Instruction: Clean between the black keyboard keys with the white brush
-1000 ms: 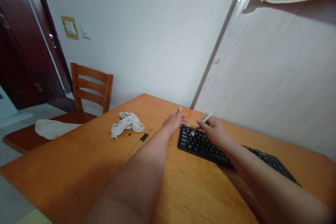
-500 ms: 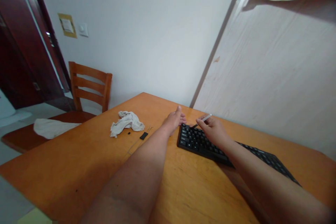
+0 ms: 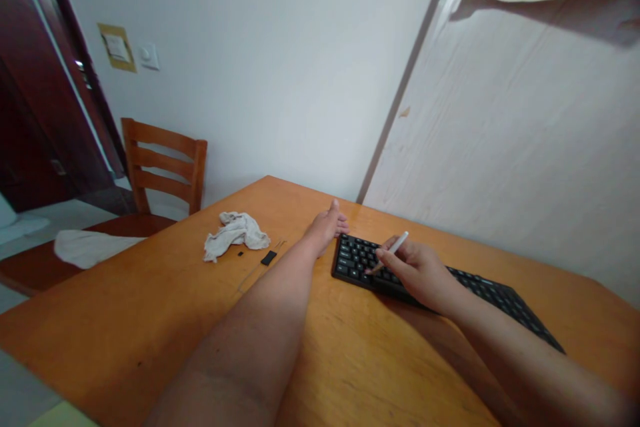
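Observation:
My right hand point(image 3: 417, 271) grips a slim white pen point(image 3: 395, 250) between thumb and fingers, with its lower tip down among the keys. It sits over a black computer keyboard point(image 3: 357, 257) lying on the table, and it hides the middle of the keys. My left hand point(image 3: 326, 228) rests on the wood just beyond the keyboard's left end, holding nothing. Left of that hand lie a crumpled white cloth point(image 3: 231, 233), a small black rectangular piece point(image 3: 269, 257), a tiny black bit point(image 3: 241, 253) and a thin wire point(image 3: 260, 273).
The orange wooden table point(image 3: 150, 280) meets a pale wall panel point(image 3: 500, 147) at its far right. A wooden chair point(image 3: 165, 163) stands beyond the table's left edge, with a white cloth point(image 3: 87, 248) on its seat. A dark red door point(image 3: 30, 80) is at far left.
My right hand has moved toward me over the keyboard, taking the pen tip down among the keys. The left hand stays beside the keyboard, and the whole view has drifted slightly.

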Demonstrator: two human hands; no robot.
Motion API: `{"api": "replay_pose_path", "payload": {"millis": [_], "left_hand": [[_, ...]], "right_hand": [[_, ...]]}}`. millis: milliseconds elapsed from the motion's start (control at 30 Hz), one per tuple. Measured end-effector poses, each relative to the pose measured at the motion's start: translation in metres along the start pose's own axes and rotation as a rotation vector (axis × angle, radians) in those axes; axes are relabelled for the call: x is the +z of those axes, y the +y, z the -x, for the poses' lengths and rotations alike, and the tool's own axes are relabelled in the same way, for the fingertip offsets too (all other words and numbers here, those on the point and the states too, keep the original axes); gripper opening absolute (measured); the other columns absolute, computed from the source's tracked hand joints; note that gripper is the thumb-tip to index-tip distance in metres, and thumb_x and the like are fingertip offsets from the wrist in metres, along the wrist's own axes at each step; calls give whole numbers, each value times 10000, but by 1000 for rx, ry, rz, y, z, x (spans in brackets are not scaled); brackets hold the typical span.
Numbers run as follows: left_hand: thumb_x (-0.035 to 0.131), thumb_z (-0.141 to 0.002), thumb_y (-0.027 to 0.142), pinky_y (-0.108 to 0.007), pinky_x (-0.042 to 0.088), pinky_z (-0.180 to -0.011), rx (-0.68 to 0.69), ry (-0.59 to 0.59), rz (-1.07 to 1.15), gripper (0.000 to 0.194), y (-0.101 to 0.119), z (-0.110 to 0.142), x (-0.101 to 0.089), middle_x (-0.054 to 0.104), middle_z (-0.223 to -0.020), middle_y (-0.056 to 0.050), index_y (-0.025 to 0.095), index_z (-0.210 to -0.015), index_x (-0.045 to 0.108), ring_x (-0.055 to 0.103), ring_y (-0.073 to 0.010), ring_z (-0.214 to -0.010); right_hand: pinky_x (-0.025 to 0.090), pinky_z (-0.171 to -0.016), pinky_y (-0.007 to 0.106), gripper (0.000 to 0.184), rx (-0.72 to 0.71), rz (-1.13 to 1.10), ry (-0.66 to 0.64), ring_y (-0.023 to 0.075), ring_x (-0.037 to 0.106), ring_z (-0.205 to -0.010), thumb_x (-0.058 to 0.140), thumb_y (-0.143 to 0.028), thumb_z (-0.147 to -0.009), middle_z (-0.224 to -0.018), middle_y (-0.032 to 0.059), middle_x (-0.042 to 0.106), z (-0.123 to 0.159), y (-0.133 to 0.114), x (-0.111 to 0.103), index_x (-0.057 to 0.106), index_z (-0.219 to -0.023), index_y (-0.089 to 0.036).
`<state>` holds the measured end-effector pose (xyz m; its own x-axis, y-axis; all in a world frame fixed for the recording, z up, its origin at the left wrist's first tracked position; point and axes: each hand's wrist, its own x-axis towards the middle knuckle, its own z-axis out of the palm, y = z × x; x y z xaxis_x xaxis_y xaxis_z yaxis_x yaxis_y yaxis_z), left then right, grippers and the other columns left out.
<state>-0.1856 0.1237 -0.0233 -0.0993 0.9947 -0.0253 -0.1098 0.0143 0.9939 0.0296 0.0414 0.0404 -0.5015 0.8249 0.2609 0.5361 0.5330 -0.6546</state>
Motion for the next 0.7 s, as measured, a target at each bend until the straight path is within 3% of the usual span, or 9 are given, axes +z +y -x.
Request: {"api": "replay_pose_path", "payload": {"millis": [233,367,500,700], "left_hand": [[261,-878,789,-330,519,-786,-5,11,5,758,3,2,1,729,-1031,-178,133,-940,636,717,-235,-875],[261,-883,781,-332,520,-784,-5,15,-4,758,4,4,1,728,-1029,-184,126,-943,637,718,-237,-871],[233,-895,770,-339,522,-797,-3,13,-12,767,4,4,1,730,-1016,-185,124,-953,643,718,-239,-873],[221,-911,749,-344,526,-812,-9,6,-15,757,3,4,0,733,-1013,-185,125,-961,647,718,-240,-878]], "right_hand": [[457,-754,324,301,30,-105,-105,208,652,-761,476,-453,-968,-752,46,748,6,-7,-7,606,-832,-218],[444,-660,317,314,53,-63,13,203,612,-689,528,-489,-922,-716,31,693,-8,14,-4,609,-800,-211],[455,-704,337,309,63,-14,101,217,625,-736,538,-484,-907,-762,41,691,-28,33,1,632,-819,-203],[472,-720,349,310,33,-16,137,230,662,-727,489,-468,-935,-691,48,719,-53,42,7,627,-834,-210]]}}
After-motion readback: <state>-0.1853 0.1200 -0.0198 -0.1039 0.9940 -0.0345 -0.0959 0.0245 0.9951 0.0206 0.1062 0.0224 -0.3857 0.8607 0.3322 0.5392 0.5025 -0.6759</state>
